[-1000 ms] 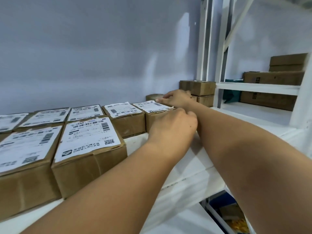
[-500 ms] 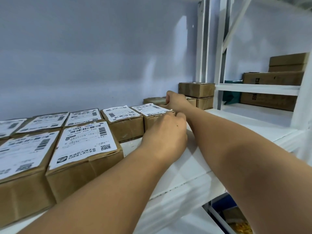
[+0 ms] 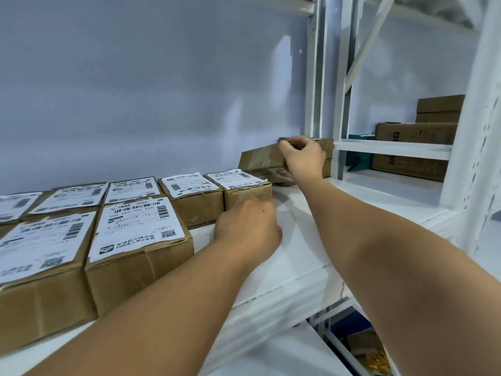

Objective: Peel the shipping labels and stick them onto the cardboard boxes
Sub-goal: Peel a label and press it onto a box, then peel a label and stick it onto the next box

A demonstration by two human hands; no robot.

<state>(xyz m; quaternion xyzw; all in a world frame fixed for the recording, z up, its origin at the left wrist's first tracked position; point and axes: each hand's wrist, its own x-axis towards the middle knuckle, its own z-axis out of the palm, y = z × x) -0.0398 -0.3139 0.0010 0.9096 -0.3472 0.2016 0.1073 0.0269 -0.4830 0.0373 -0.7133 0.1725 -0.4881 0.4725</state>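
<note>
Several brown cardboard boxes with white shipping labels stand in two rows on the white shelf [image 3: 301, 240]. The rightmost labelled box [image 3: 248, 195] is in the back row. Behind it an unlabelled cardboard box [image 3: 259, 158] is tilted, its near side raised. My right hand [image 3: 302, 156] is shut on that box's top edge, pinching it from above. My left hand [image 3: 246, 229] rests low on the shelf just in front of the rightmost labelled box, fingers curled under and hidden. A large labelled box [image 3: 138, 264] stands to its left at the shelf front.
More plain boxes [image 3: 328, 156] are stacked behind my right hand against the white uprights [image 3: 341, 77]. Beyond them, a second shelf unit holds brown cartons [image 3: 414, 134] and something teal [image 3: 357, 158]. A grey wall backs the shelf. Below the shelf edge are a blue item and yellow packets [image 3: 376, 359].
My right hand has left the rightmost labelled box, moved back and up, and taken hold of the unlabelled box, tilting it. My left hand has drawn back slightly from the labelled box.
</note>
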